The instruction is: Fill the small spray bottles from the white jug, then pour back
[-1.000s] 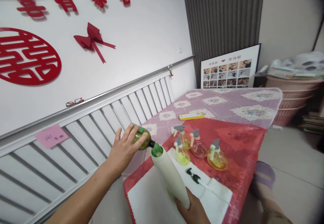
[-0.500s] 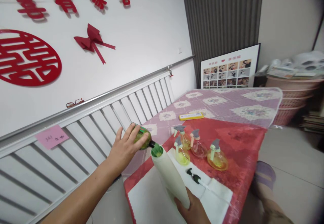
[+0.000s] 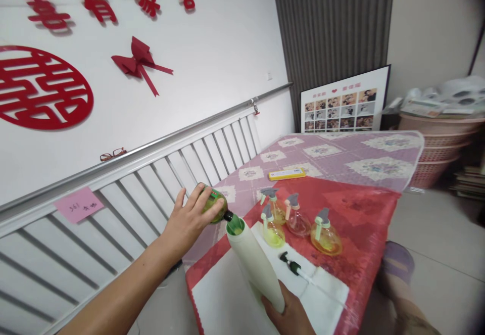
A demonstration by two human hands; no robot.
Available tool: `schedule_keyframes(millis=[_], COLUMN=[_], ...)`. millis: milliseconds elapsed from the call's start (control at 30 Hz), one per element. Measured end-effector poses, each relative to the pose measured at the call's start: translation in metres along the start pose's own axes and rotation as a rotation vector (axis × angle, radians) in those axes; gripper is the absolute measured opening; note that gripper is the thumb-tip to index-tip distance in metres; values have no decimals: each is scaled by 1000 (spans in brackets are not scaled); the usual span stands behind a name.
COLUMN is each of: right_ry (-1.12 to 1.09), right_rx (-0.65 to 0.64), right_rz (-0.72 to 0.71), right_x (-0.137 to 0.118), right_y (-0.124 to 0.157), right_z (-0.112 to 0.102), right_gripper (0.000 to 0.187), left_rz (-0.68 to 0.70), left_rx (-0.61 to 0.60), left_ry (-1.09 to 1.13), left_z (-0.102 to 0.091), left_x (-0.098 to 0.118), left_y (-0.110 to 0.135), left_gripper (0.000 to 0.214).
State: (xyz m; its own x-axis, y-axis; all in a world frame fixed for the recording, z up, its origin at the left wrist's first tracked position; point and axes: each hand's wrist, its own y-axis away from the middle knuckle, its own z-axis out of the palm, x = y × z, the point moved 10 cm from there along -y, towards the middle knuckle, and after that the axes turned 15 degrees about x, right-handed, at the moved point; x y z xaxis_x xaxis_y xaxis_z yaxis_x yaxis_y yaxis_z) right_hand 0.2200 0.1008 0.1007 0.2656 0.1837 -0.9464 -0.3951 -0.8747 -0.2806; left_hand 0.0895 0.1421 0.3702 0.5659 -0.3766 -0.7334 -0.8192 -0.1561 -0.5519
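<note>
My left hand [image 3: 189,221] is wrapped round a green bottle [image 3: 216,206] with a red-and-green label, tipped so its black neck points down to the right. That neck meets a green funnel-like piece [image 3: 236,225] in the mouth of a long pale bottle [image 3: 253,261]. Whether liquid is flowing cannot be made out clearly. My right hand [image 3: 290,309] grips the pale bottle near its base, holding it slanted with the mouth up to the left. A dark green pump head [image 3: 291,264] with a clear tube lies on a white cloth [image 3: 223,294] beside it.
Several round spray bottles [image 3: 326,236] with yellowish or clear contents stand on the red cover [image 3: 356,224]. Behind them a yellow case [image 3: 287,174] lies on the purple patterned tablecloth [image 3: 261,158]. White railings [image 3: 151,183] run along the left. A person's foot in a purple slipper [image 3: 397,260] shows at right.
</note>
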Motion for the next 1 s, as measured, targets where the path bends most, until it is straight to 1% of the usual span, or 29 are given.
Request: schedule_keyframes(millis=[233, 400, 633, 767, 833, 1000], right_ry=[25, 24, -1, 9, 8, 2], right_rx=[-14, 3, 33, 55, 54, 44], right_rz=[-20, -33, -48, -51, -52, -65], right_x=[2, 1, -1, 1, 1, 0], right_y=[0, 0, 0, -1, -2, -3], right_z=[1, 0, -3, -4, -4, -2], right_gripper=[29, 28, 30, 26, 23, 27], left_rz=[10, 21, 65, 78, 86, 114], left_rx=[-23, -7, 1, 37, 54, 66], left_ry=[7, 21, -5, -20, -21, 4], left_z=[-4, -6, -7, -9, -10, -10], left_x=[1, 1, 5, 6, 8, 14], left_y=[-5, -7, -13, -16, -18, -22], left_gripper=[52, 53, 48, 43, 40, 36])
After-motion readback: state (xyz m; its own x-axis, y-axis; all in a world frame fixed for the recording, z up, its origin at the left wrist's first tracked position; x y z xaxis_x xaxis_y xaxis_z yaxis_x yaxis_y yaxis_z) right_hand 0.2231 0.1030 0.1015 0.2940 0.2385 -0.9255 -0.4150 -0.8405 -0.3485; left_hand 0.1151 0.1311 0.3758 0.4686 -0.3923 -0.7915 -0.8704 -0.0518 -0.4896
